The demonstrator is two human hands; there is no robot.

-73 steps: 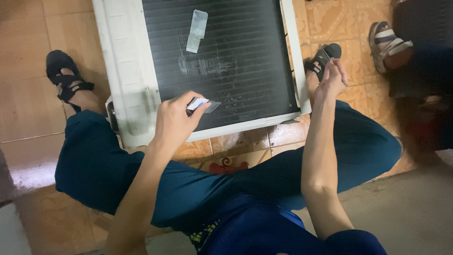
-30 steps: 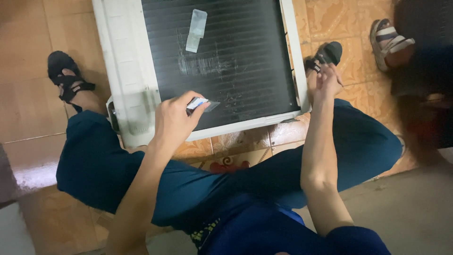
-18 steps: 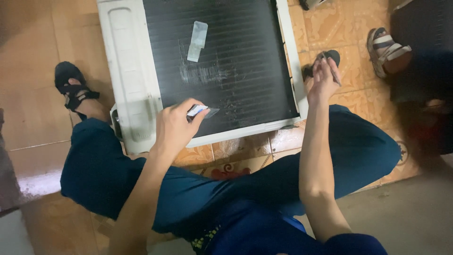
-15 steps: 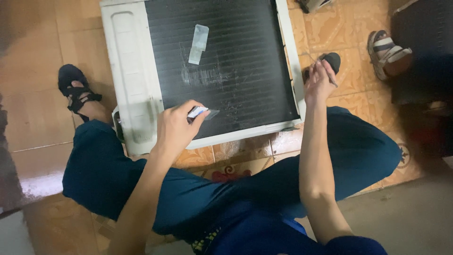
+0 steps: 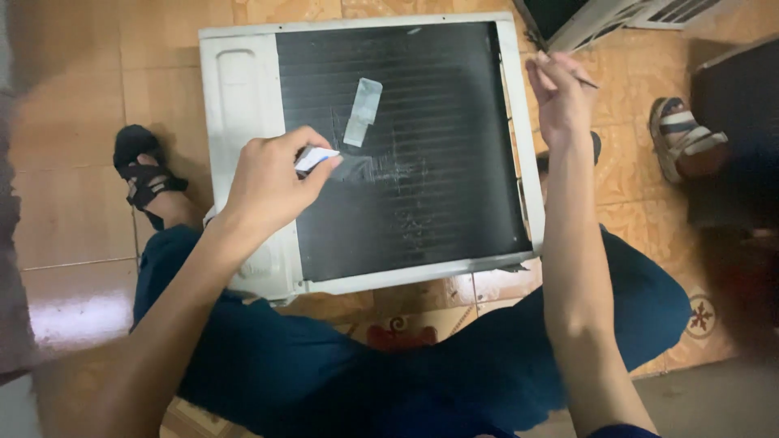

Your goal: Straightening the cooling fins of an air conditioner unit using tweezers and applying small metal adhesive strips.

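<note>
A white air-conditioner unit [image 5: 243, 105] lies flat on the tiled floor [image 5: 81, 211], its dark finned coil [image 5: 438, 195] facing up inside the white frame like the contents of a shallow tray. On the coil rests a pale rectangular strip [image 5: 363, 112], tilted a little, and just below it the fins show whitish scratch marks. The left hand [image 5: 272, 182] hovers over the left part of the coil beside the white side panel, its fingers [image 5: 312, 174] pinched narrowly on a small white flat tool [image 5: 318, 157] whose tip touches the fins; how long the tool is cannot be told, since the palm hides most of it. The right hand [image 5: 560, 93] is raised over the unit's right edge, fingers closed around a thin dark rod [image 5: 586, 80], only partly visible. The person sits with blue-trousered legs [image 5: 389, 365] spread around the near edge of the unit, a black sandal [image 5: 146, 174] at the left side. Another sandalled foot [image 5: 686, 150] stands on the floor at the right, its owner cut off in shadow. A second white housing [image 5: 600, 16] is cut off at the top edge.
</note>
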